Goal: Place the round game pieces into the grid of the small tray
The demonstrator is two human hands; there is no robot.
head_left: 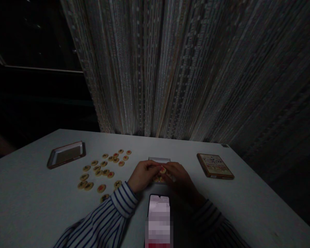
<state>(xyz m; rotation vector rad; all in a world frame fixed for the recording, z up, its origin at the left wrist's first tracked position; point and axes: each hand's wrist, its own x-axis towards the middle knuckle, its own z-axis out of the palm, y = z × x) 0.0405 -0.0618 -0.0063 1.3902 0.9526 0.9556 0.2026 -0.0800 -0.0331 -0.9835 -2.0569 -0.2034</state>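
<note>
Both my hands meet over a small white box near the middle of the white table. My left hand and my right hand have their fingers curled together around round wooden game pieces with red marks, at the box. Several more round wooden discs with red or black characters lie scattered to the left of my left hand. Striped sleeves cover both forearms.
A phone with a lit screen lies near the table's front edge, below my hands. A shallow dark tray sits at the far left. A flat printed box lid lies at the right. A string curtain hangs behind the table.
</note>
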